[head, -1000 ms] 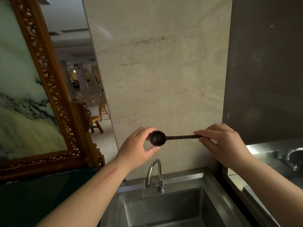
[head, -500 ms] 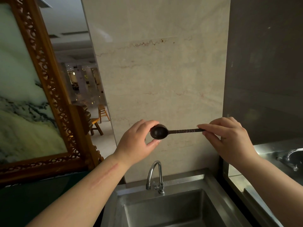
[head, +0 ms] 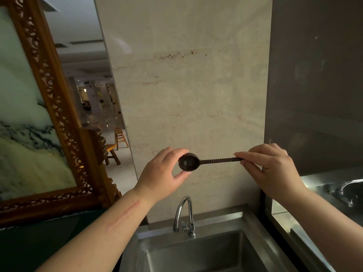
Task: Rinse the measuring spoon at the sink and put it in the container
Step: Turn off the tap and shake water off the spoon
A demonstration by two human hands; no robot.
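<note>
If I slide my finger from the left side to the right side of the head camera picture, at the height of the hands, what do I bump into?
Carved wooden frame → wooden stool → left hand → measuring spoon → right hand → second tap.

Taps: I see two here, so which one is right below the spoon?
The tap behind the middle sink, below the spoon in both hands. The other tap sits far right.

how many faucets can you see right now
2: one faucet stands behind the sink below the hands; a second faucet sits at the right edge. Others may be outside the view.
</note>
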